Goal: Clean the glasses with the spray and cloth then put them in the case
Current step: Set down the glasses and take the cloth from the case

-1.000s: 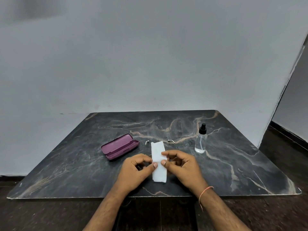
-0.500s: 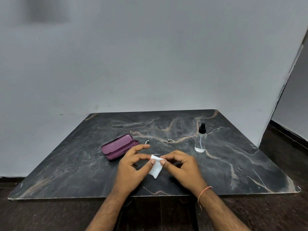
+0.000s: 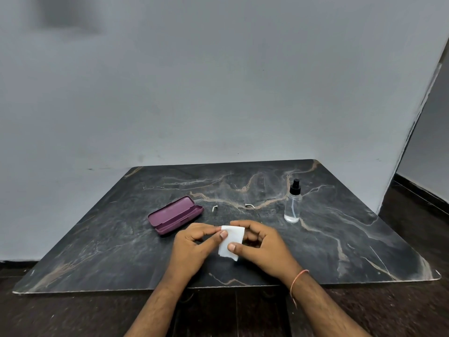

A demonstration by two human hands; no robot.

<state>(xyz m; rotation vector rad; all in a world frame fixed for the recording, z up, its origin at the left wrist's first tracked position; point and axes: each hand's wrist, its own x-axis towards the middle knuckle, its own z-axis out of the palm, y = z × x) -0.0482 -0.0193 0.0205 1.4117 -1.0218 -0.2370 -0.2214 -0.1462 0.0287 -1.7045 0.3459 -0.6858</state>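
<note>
Grey wall (image 3: 218, 81) rises behind a dark marbled desk (image 3: 109, 239) veined in tan, which sits on a dark floor (image 3: 425, 227). Near the front middle of the desk both hands meet over a small white cloth (image 3: 232, 240). One hand, the left hand (image 3: 192, 246), has its fingers curled, with thumb and forefinger pinching the cloth's left edge near the top. Its partner, the right hand (image 3: 262, 244), curls round the cloth from the right: the thumb presses on the cloth's front lower down, the forefinger arches over its top edge, and the other fingers are tucked behind. A thin orange band (image 3: 297, 279) circles the right wrist. Beyond the hands lie the glasses (image 3: 250, 206), mostly hidden by the hands and hard to make out against the dark top; only the pale tips of the two arms show clearly, one left of centre and one right. Left of them a purple case (image 3: 175, 214) lies open, lid tilted back, nothing inside. To the right, apart from the glasses, a clear spray bottle (image 3: 292, 203) with a black pump top stands upright
</note>
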